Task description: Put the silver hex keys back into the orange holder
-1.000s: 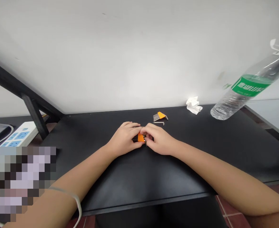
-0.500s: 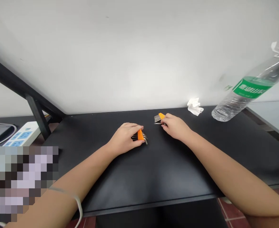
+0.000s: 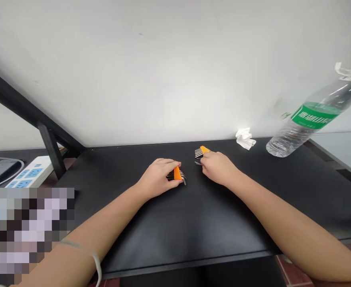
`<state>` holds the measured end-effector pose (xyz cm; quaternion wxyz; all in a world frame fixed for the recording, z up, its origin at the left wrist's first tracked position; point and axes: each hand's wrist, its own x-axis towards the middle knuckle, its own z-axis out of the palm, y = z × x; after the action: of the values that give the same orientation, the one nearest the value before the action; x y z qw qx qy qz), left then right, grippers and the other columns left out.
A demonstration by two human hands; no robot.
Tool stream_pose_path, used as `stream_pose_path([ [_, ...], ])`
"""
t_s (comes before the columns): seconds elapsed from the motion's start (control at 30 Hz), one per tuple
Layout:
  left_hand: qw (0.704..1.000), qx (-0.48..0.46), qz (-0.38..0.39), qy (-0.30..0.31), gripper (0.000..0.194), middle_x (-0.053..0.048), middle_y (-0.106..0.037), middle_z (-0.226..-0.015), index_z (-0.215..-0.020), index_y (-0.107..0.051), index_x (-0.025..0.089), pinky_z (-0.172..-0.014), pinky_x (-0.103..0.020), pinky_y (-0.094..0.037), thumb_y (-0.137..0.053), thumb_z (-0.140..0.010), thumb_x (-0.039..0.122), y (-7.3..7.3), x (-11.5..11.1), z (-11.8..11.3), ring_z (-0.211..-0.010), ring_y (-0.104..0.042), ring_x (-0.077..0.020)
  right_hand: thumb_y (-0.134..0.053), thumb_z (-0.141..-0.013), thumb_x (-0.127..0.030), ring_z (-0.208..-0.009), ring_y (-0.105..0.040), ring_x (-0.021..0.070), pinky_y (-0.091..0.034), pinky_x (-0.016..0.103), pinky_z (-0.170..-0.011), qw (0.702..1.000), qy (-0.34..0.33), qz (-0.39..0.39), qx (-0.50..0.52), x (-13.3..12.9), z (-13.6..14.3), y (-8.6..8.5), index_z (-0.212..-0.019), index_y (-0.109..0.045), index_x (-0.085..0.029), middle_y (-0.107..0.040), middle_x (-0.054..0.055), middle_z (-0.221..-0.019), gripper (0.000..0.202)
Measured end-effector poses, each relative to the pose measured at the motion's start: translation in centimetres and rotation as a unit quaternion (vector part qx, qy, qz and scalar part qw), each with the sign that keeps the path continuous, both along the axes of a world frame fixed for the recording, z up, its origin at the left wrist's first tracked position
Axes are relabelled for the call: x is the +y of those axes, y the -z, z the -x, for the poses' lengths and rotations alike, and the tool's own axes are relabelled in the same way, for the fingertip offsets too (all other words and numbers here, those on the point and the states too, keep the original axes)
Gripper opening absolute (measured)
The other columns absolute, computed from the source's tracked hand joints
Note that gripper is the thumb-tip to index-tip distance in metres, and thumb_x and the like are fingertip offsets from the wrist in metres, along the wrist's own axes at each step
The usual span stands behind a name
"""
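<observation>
My left hand (image 3: 157, 179) is closed on an orange holder (image 3: 177, 173) with several hex keys (image 3: 184, 176) in it, thumb below and fingers above. The bent short ends point right. To the right on the black table, another orange holder (image 3: 204, 149) carries a row of hex keys (image 3: 198, 153) pointing left. My right hand (image 3: 217, 166) is just in front of this holder, fingers pinched on a single hex key (image 3: 198, 163). Only the tip of that key shows, apart from the row. The fingers cover part of the second holder.
A crumpled white tissue (image 3: 245, 138) lies by the wall, and a large clear bottle with a green label (image 3: 314, 115) stands right of it. At left are a black metal frame (image 3: 51, 145) and a white power strip (image 3: 32, 171). A pale cable (image 3: 96, 265) crosses my left forearm.
My right hand has drawn slightly toward me, and its single hex key sits farther from the row. My left hand stays in place on its holder. The camera view has shifted a little.
</observation>
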<state>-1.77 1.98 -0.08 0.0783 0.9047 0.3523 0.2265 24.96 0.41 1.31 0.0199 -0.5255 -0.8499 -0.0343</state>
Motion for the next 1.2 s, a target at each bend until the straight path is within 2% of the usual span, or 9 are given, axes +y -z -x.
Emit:
stream_pose_path([
  [0.1, 1.0, 0.006, -0.002, -0.003, 0.046, -0.009, -0.075, -0.123, -0.125, -0.07, 0.021, -0.103, -0.046, -0.055, -0.074, -0.081, 0.035, 0.0, 0.0, 0.0, -0.113, -0.071, -0.0287, -0.057, -0.089, -0.01, -0.084, -0.063, 0.0222, -0.043, 0.032, -0.071, 0.997, -0.019, -0.017, 0.07, -0.6, 0.5, -0.1, -0.083, -0.064, -0.018, -0.069, 0.009, -0.091, 0.013],
  [0.2, 1.0, 0.004, -0.01, -0.002, 0.047, -0.009, -0.074, -0.123, -0.126, -0.069, 0.021, -0.103, -0.046, -0.055, -0.074, -0.081, 0.035, 0.3, 0.1, 0.0, -0.113, -0.07, -0.0287, -0.058, -0.089, -0.01, -0.074, -0.059, 0.0169, -0.04, 0.029, -0.066, 0.988, -0.051, 0.006, 0.144, -1.4, 1.3, -0.4, -0.085, -0.061, -0.02, -0.066, 0.004, -0.085, 0.011],
  [0.33, 1.0, 0.002, -0.016, 0.002, 0.048, -0.01, -0.074, -0.123, -0.127, -0.068, 0.022, -0.102, -0.046, -0.055, -0.075, -0.082, 0.037, 0.6, 0.3, 0.0, -0.113, -0.071, -0.0292, -0.056, -0.092, -0.011, -0.075, -0.057, 0.0156, -0.04, 0.028, -0.068, 0.978, -0.098, 0.011, 0.185, -2.0, 2.3, -0.3, -0.089, -0.062, -0.019, -0.064, 0.003, -0.085, 0.01],
  [0.6, 1.0, 0.007, -0.024, 0.002, 0.049, -0.011, -0.074, -0.123, -0.127, -0.069, 0.021, -0.102, -0.046, -0.055, -0.075, -0.082, 0.038, 0.5, 0.2, -0.1, -0.112, -0.071, -0.0293, -0.051, -0.1, -0.014, -0.079, -0.058, 0.0164, -0.043, 0.029, -0.071, 0.973, -0.131, -0.007, 0.189, -2.0, 2.2, 0.4, -0.103, -0.068, -0.016, -0.063, 0.007, -0.095, 0.017],
  [0.87, 0.999, 0.04, -0.027, 0.005, 0.049, -0.013, -0.072, -0.127, -0.128, -0.069, 0.02, -0.105, -0.048, -0.052, -0.073, -0.083, 0.039, 0.2, -0.2, -0.4, -0.117, -0.068, -0.0309, -0.045, -0.097, -0.006, -0.071, -0.046, 0.0164, -0.034, 0.029, -0.061, 0.981, -0.162, -0.05, 0.097, -2.9, 2.4, -1.1, -0.09, -0.065, -0.016, -0.058, 0.007, -0.091, 0.023],
  [0.97, 0.998, 0.05, -0.029, 0.015, 0.047, -0.013, -0.073, -0.126, -0.126, -0.07, 0.021, -0.113, -0.054, -0.045, -0.074, -0.082, 0.04, 0.0, -0.4, -0.7, -0.122, -0.067, -0.0319, -0.046, -0.096, -0.006, -0.075, -0.048, 0.0177, -0.036, 0.03, -0.063, 0.978, -0.164, -0.025, 0.127, -3.3, 2.9, -1.2, -0.092, -0.063, -0.018, -0.059, 0.007, -0.094, 0.021],
  [1.07, 0.998, 0.04, -0.036, 0.032, 0.036, -0.009, -0.076, -0.119, -0.118, -0.072, 0.025, -0.119, -0.057, -0.036, -0.072, -0.084, 0.038, -0.2, -0.7, -0.8, -0.125, -0.065, -0.0313, -0.047, -0.093, -0.006, -0.08, -0.053, 0.0162, -0.042, 0.028, -0.069, 0.951, -0.14, 0.04, 0.273, -3.3, 3.5, -0.6, -0.099, -0.059, -0.02, -0.06, 0.005, -0.101, 0.02],
  [1.2, 0.997, 0.018, -0.061, 0.044, 0.033, -0.008, -0.077, -0.114, -0.116, -0.072, 0.025, -0.121, -0.056, -0.035, -0.07, -0.086, 0.038, -0.2, -0.9, -0.8, -0.125, -0.065, -0.0302, -0.048, -0.083, -0.004, -0.075, -0.054, 0.0144, -0.046, 0.027, -0.068, 0.879, -0.079, 0.123, 0.454, -3.0, 4.5, 0.7, -0.095, -0.05, -0.023, -0.056, 0.0, -0.091, 0.022],
])
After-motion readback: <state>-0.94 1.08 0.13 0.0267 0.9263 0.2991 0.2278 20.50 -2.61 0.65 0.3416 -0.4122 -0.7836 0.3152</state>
